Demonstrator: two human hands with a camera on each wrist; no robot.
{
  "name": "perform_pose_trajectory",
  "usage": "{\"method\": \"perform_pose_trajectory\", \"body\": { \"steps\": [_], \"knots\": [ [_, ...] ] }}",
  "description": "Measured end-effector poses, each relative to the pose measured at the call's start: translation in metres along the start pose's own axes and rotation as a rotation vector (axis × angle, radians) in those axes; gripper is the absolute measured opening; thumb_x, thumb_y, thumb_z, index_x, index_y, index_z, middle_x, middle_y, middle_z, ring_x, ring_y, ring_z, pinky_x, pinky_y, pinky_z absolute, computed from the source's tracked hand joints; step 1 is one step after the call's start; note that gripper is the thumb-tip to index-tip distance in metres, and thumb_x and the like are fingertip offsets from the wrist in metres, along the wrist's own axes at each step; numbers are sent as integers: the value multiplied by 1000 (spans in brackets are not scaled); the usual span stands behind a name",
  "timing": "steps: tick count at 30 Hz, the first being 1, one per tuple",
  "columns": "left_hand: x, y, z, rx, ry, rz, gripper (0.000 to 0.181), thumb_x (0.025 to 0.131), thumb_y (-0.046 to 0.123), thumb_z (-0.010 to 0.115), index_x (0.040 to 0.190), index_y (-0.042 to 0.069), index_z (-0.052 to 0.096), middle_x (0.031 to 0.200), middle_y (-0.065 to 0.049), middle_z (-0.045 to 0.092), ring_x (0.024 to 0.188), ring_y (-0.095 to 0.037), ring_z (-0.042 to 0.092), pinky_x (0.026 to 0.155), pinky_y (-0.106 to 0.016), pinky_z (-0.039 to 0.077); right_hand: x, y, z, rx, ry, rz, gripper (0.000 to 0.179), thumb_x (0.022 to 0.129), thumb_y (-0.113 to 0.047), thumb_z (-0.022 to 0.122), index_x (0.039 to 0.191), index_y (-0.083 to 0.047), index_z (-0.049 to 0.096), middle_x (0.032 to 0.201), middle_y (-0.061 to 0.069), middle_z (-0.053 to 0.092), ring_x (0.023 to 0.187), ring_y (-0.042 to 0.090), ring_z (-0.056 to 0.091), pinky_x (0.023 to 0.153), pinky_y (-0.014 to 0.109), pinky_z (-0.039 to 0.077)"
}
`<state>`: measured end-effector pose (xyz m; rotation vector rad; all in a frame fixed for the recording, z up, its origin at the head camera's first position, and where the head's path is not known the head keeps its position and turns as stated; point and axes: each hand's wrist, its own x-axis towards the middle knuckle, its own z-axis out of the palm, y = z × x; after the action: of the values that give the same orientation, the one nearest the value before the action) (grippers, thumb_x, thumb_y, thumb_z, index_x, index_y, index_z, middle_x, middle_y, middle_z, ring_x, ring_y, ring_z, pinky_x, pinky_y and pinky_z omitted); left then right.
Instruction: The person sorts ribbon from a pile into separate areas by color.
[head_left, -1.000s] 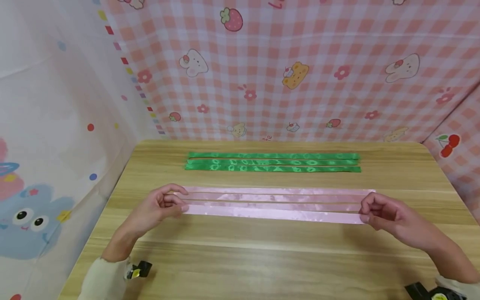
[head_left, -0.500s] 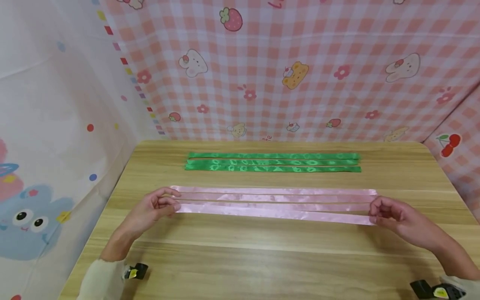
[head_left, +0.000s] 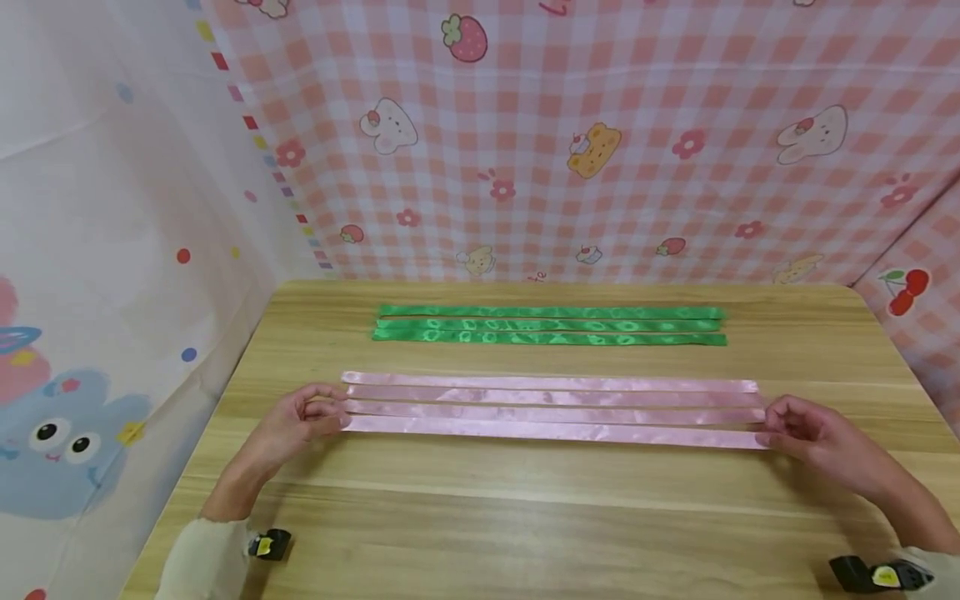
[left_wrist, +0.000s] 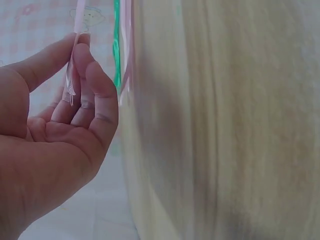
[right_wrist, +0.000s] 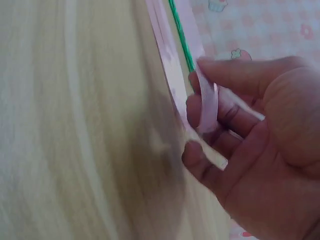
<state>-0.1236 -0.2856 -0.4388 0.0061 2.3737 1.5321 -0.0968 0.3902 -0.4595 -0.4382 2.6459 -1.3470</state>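
Observation:
A pink satin ribbon (head_left: pixel 555 432) stretches between both hands, nearest the person of several pink strips. Its left end is pinched between thumb and fingers of my left hand (head_left: pixel 296 421); in the left wrist view a short frayed tail (left_wrist: pixel 71 90) hangs inside the left palm. My right hand (head_left: pixel 828 437) pinches the other end, and in the right wrist view the ribbon's tail (right_wrist: pixel 209 107) curls over the fingers. Just behind the held ribbon, other pink ribbons (head_left: pixel 555 397) lie side by side on the wooden table (head_left: pixel 480 517).
Three green ribbons (head_left: pixel 547 325) lie parallel farther back on the table. A pink checked cloth (head_left: pixel 540 100) hangs behind the table's rear edge, and a white printed cloth (head_left: pixel 150 208) hangs at the left.
Both hands have moved apart to the ends of the front ribbon, the right one farther right. The front ribbon now appears lower and separated from the pink strips behind it, whose left ends show.

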Motion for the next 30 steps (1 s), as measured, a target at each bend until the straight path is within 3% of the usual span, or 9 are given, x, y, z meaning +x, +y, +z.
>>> {"method": "perform_pose_trajectory", "body": {
  "steps": [9, 18, 24, 30],
  "knots": [
    [1, -6, -2, 54, 49, -74, 35, 92, 6, 69, 121, -4, 54, 93, -5, 76, 81, -6, 65, 71, -22, 50, -4, 5, -4, -166, 87, 147, 15, 89, -2, 71, 94, -2, 57, 76, -7, 56, 66, 3, 49, 56, 23, 39],
    [0, -14, -4, 66, 92, -141, 46, 91, 10, 72, 130, -3, 52, 91, -3, 76, 79, -4, 62, 68, -21, 48, -5, 13, -1, -141, 73, 200, 18, 91, -1, 69, 100, 2, 54, 79, -3, 71, 71, -1, 57, 59, 20, 39],
    [2, -16, -3, 41, 115, -166, 48, 90, 10, 73, 130, -4, 51, 88, -1, 76, 76, -6, 63, 66, -24, 53, -5, 13, 3, -150, 107, 209, 21, 90, 3, 68, 103, 4, 52, 78, 1, 73, 69, -2, 53, 58, 20, 36],
    [3, -16, -3, 54, 132, -186, 49, 89, 13, 74, 129, -2, 51, 86, 2, 75, 74, -6, 61, 63, -23, 50, -4, 11, 4, -163, 123, 221, 24, 90, 0, 70, 104, 4, 52, 78, 3, 73, 68, -1, 51, 58, 21, 34]
  ]
}}
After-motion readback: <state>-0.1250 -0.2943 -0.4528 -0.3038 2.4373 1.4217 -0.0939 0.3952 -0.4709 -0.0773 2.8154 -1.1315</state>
